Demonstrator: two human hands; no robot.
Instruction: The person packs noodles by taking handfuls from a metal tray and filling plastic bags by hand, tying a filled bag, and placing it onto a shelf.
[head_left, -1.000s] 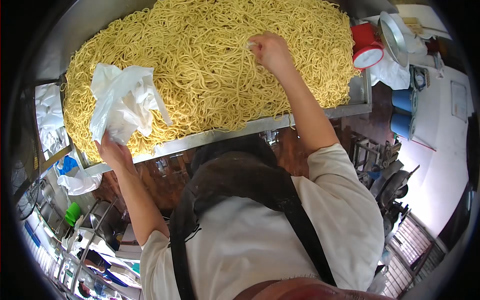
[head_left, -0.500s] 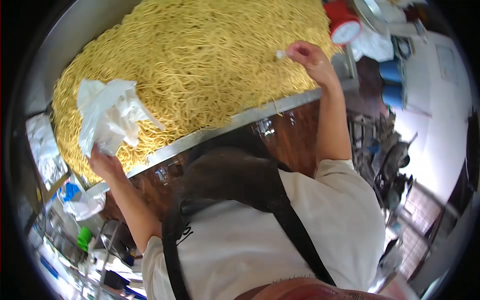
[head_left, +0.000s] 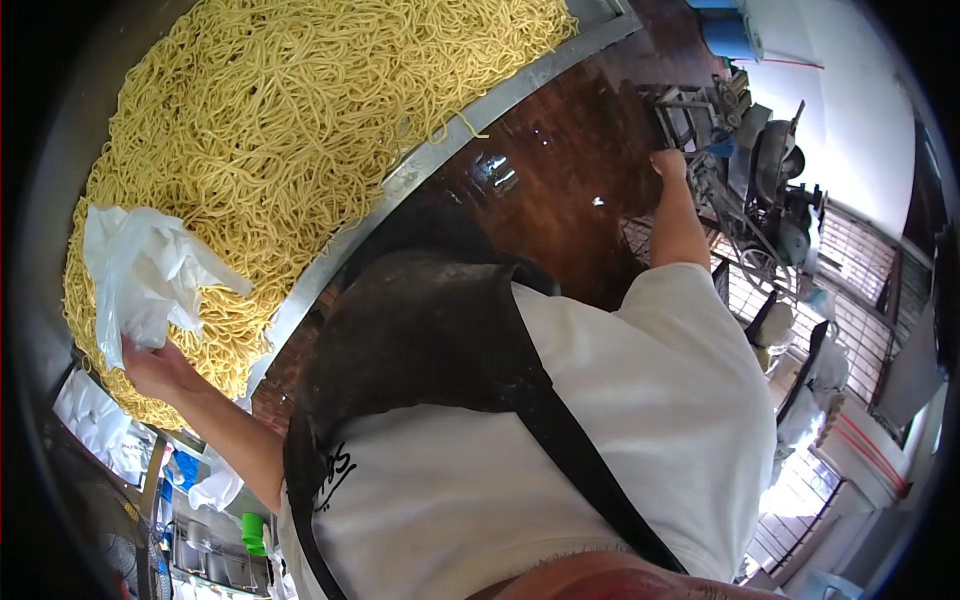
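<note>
My left hand [head_left: 150,370] is closed on the lower edge of a crumpled white plastic bag [head_left: 150,265]. The bag lies loosely spread over the near left part of a large heap of yellow noodles [head_left: 290,110]. A metal tray with a raised rim [head_left: 425,165] holds the heap, and a few strands hang over that rim. Away from the tray, my right hand [head_left: 668,163] is stretched out to the right above the brown floor. It is small and foreshortened; its fingers are mostly hidden, and nothing can be made out in it.
Wet brown floor [head_left: 550,140] lies right of the tray, with a small white spot [head_left: 598,201] on or above it. Dark machinery [head_left: 775,190] stands beyond my right arm. A blue drum [head_left: 728,35] is at the top right. White plastic bags [head_left: 95,415] lie at the lower left.
My right hand has swung from over the noodles out to the right; the small white scrap it held no longer shows in it. The view has turned rightward. My left hand still holds the bag.
</note>
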